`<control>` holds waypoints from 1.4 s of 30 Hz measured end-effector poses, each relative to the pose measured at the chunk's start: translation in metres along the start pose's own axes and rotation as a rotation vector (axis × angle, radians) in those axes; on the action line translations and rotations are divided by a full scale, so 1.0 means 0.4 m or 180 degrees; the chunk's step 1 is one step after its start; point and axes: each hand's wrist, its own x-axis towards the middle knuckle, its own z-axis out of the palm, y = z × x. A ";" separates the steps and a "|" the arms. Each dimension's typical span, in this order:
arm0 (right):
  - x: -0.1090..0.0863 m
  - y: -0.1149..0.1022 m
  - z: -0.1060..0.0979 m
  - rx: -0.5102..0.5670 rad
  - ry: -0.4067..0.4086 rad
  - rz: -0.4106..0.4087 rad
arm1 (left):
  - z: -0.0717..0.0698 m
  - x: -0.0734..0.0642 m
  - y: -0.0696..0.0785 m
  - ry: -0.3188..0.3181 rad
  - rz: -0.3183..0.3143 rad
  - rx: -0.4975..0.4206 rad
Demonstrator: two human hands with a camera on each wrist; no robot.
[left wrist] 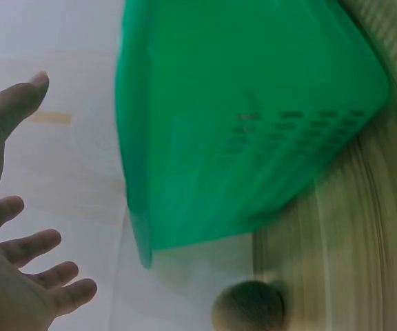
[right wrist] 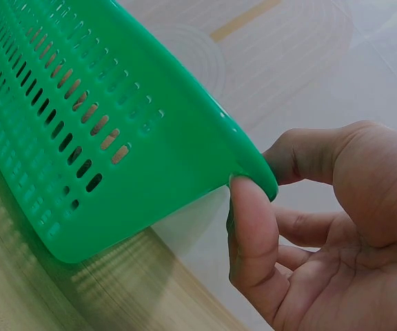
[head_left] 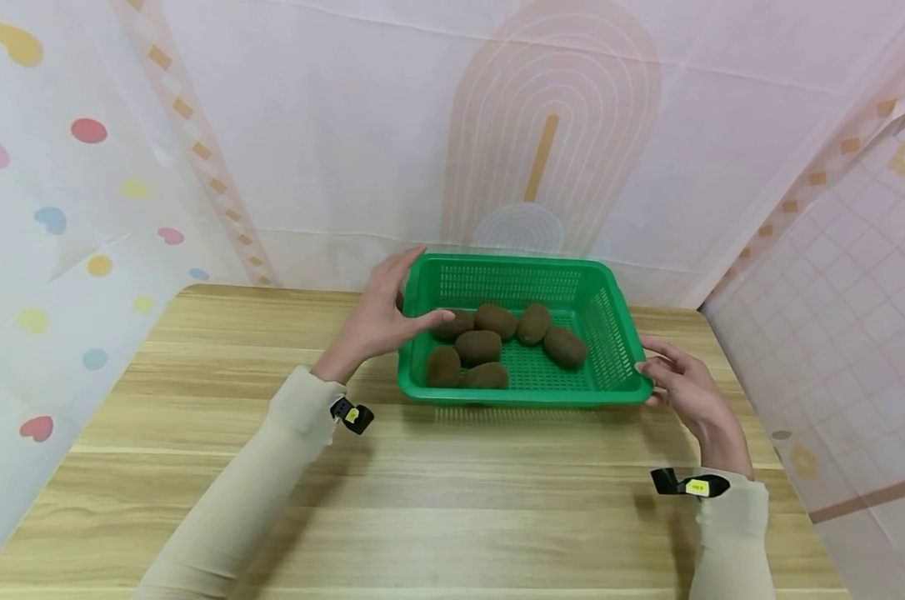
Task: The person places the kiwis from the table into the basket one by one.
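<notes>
A green plastic basket (head_left: 527, 396) with slotted walls holds several brown kiwis (head_left: 478, 347), most of them gathered toward its left side. My right hand (head_left: 688, 387) pinches the rim at the basket's near right corner; in the right wrist view the thumb and a finger (right wrist: 253, 227) close on the lip. At the left end, my left hand (head_left: 381, 321) is spread, its thumb overlapping the rim in the head view. The left wrist view shows its straight fingers (left wrist: 33, 247) apart from the basket wall (left wrist: 205, 158). Another kiwi (left wrist: 248, 307) lies outside the basket, mostly hidden behind the left hand in the head view.
The wood-grain table (head_left: 422, 517) stretches in front of the basket. Behind it hangs a pale patterned cloth (head_left: 347, 142), close to the basket's far side. More patterned cloth covers the left and right sides.
</notes>
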 end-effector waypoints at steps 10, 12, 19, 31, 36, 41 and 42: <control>-0.002 0.001 0.000 0.0048 -0.0003 0.0006 | -0.005 -0.002 -0.072 0.0145 -0.0276 0.0007; -0.004 0.001 0.000 0.0053 -0.0006 0.0006 | -0.005 -0.001 -0.086 0.0165 -0.0345 -0.0038; -0.005 -0.001 0.000 0.0022 0.0003 0.0008 | -0.004 -0.002 -0.131 0.0209 -0.0652 -0.0178; -0.001 -0.002 0.002 0.0024 0.0007 -0.0005 | 0.012 -0.011 -0.214 0.0436 -0.1147 -0.0494; -0.001 -0.003 0.002 0.0019 0.0009 -0.0003 | 0.022 -0.013 -0.238 0.0434 -0.1307 -0.0549; -0.002 -0.001 0.002 -0.0007 0.0012 0.0004 | 0.039 -0.015 -0.256 0.0357 -0.1299 -0.0560; -0.002 -0.001 0.003 -0.0008 0.0013 0.0007 | 0.043 -0.016 -0.260 0.0336 -0.1273 -0.0551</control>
